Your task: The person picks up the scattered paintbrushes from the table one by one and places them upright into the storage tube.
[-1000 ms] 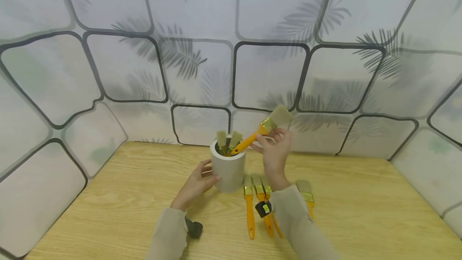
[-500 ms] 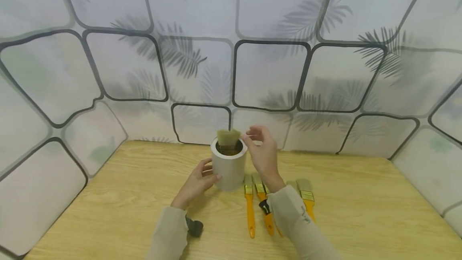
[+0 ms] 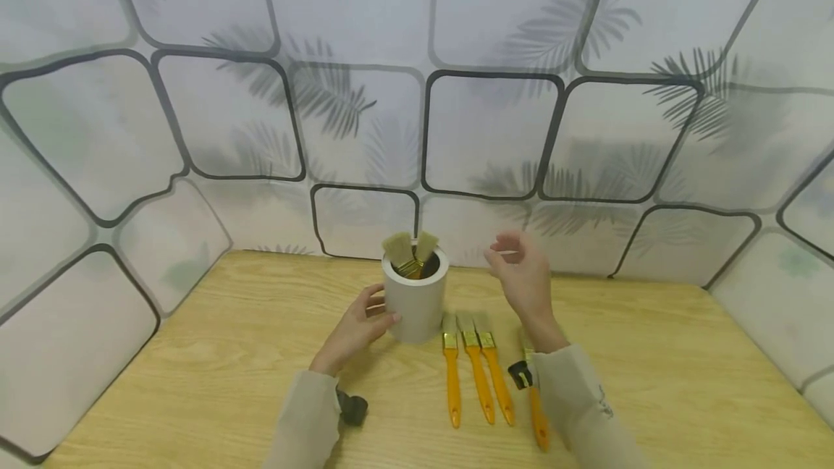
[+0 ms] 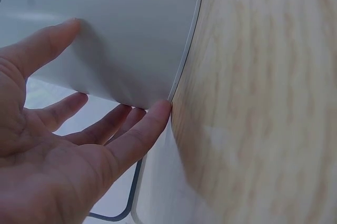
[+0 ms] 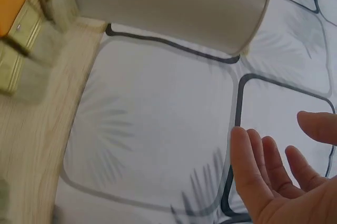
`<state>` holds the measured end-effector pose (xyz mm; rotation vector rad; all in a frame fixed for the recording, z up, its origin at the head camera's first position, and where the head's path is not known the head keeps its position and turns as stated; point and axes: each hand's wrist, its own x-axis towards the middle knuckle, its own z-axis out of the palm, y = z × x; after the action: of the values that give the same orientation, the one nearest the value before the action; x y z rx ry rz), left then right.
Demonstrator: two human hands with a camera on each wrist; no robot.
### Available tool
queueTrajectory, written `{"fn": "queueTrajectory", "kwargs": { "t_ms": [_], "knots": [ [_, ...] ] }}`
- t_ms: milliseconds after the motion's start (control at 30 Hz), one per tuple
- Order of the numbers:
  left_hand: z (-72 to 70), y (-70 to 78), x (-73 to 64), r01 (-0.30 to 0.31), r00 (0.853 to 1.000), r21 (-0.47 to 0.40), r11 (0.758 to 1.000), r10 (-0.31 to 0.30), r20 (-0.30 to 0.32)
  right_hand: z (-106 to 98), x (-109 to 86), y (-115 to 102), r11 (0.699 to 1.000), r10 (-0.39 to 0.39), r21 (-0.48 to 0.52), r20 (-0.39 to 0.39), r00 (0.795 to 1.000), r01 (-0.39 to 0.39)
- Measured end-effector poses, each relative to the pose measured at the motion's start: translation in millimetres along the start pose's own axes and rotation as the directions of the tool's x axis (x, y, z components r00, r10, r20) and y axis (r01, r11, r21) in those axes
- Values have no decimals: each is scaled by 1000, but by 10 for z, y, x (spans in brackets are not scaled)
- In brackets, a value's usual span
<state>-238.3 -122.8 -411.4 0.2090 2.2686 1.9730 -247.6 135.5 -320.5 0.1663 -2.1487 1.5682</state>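
Note:
A white cylindrical pot (image 3: 415, 310) stands on the table with paintbrushes (image 3: 399, 248) in it, bristles up. At its left side my left hand (image 3: 355, 328) touches the wall; in the left wrist view the thumb (image 4: 58, 39) and fingertips rest lightly on the pot, fairly straight. My right hand (image 3: 524, 277) is in the air to the right of the pot, holding nothing, its fingers loosely bent. Below it lie several orange-handled paintbrushes (image 3: 452, 382), bristles away from me. Another paintbrush (image 3: 538, 415) is partly covered by the right wrist and sleeve.
The wooden table (image 3: 247, 353) runs back to a patterned cloth wall (image 3: 365, 223), close behind the pot. Cloth also bounds both sides. A black wrist mount (image 3: 352, 409) is on the left wrist, another (image 3: 521, 375) on the right.
My right hand put the wide paintbrush into the pot, let go of it and drew back to the right. The brush heads in the pot spread apart. My left hand stayed at the pot.

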Motion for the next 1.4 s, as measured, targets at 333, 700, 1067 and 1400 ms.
{"fn": "queueTrajectory", "kwargs": {
  "t_ms": [333, 700, 1067, 1400],
  "knots": [
    [-4, 10, -1, -4, 1000, 1, 1000, 4, 4, -338, -128, 101, 989, 68, -138, 96, 993, -55],
    [-2, 23, -2, -8, 1000, 12, 1000, 8, 12, -657, -197, 190, 972, 135, -212, 130, 982, -105],
    [-5, 3, 18, 2, 1000, 12, 1000, -2, 3, -880, -291, 315, 956, 216, -237, 172, 961, -172],
    [-3, 15, 2, -1, 1000, 15, 1000, 1, 11, -1042, -291, 413, 936, 254, -301, 220, 942, -182]
  ]
}}
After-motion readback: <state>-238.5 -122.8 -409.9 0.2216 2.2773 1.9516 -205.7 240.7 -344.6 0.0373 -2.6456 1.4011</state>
